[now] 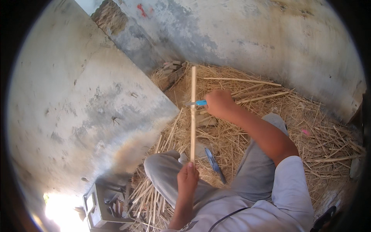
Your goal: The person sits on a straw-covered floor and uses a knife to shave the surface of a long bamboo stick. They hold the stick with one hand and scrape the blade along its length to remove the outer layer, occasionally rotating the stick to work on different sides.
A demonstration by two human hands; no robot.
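Note:
My left hand (188, 178) is closed round the lower end of a pale, straight wooden stick (193, 135), which stands up and away from me over the straw. My right hand (218, 103) is wrapped round the blue handle of a knife (201, 103). Its blade lies across the stick in the upper half, pointing left, and seems to touch the wood. Between my bent legs a second long tool with a blue blade-like part and a dark end (215, 164) rests on the ground.
Straw and wood shavings (232, 135) cover the ground. Several long sticks (247, 80) lie beyond my right hand. A low wall (96, 96) rises at the left, another wall (270, 42) behind. A grey open box (98, 208) holding odds and ends stands at lower left, beside split sticks (148, 201).

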